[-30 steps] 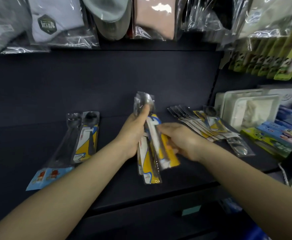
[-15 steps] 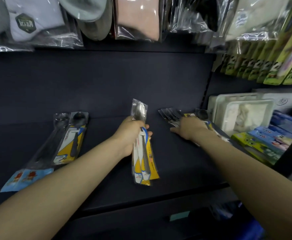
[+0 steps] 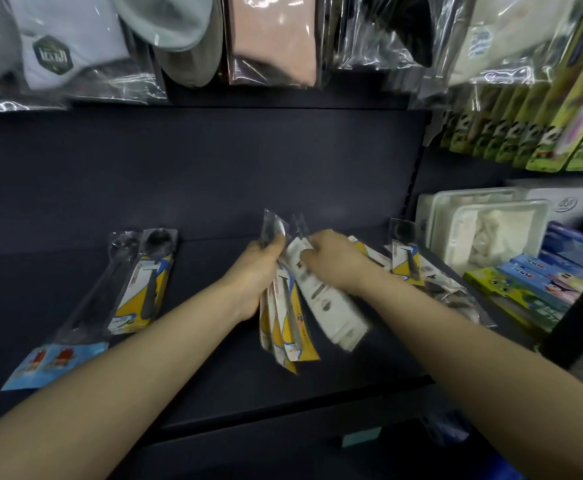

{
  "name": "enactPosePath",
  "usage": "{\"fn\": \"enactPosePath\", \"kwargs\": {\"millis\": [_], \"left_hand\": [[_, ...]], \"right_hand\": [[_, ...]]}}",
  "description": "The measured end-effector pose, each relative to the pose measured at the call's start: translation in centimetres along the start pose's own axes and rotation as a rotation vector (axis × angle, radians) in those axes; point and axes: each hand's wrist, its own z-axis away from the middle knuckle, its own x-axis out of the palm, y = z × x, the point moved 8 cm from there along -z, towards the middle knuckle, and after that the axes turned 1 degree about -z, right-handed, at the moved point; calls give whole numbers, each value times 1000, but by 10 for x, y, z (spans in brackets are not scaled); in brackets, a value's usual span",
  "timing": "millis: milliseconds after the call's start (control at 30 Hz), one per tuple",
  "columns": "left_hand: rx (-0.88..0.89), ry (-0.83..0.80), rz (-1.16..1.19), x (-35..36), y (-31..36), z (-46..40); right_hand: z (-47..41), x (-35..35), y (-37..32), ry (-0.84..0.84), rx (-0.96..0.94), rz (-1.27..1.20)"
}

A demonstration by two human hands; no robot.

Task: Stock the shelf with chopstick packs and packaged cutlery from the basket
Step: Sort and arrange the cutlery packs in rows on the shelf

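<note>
My left hand (image 3: 258, 271) grips a bundle of yellow-and-white cutlery packs (image 3: 284, 327) by their upper part, above the middle of the dark shelf (image 3: 213, 375). My right hand (image 3: 331, 261) holds a white-backed cutlery pack (image 3: 328, 306) just right of the bundle, its lower end slanting down to the right. Two spoon packs (image 3: 144, 282) lie on the shelf at the left. A pile of cutlery packs (image 3: 407, 261) lies at the right. The basket is out of view.
Bagged caps and socks (image 3: 272, 39) hang above the shelf. Green card packs (image 3: 532, 133) hang at the upper right. White plastic containers (image 3: 484, 233) and blue and green boxes (image 3: 539, 282) fill the right-hand bay behind a dark upright.
My right hand has come back from the pile at the right to the bundle and now holds a white-backed pack. The left hand stays in place with its bundle.
</note>
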Motion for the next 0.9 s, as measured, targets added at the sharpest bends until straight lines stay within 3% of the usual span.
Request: {"fn": "enactPosePath", "kwargs": {"millis": [100, 267, 400, 500, 633, 733, 900], "left_hand": [[37, -22, -39, 2, 3, -1], [1, -163, -59, 2, -2, 6], [-6, -290, -35, 5, -4, 17], [32, -373, -180, 16, 1, 28], [27, -404, -456, 15, -4, 33], [26, -415, -513, 13, -2, 41], [215, -325, -885, 6, 14, 62]], "right_hand": [[13, 7, -21, 37, -76, -106], [19, 18, -18, -66, -104, -451], [12, -13, 9, 208, -80, -485], [9, -1, 12, 84, -56, -638], [5, 15, 11, 72, -56, -655], [0, 16, 12, 198, -46, -598], [-6, 15, 12, 340, -17, -438]]}}
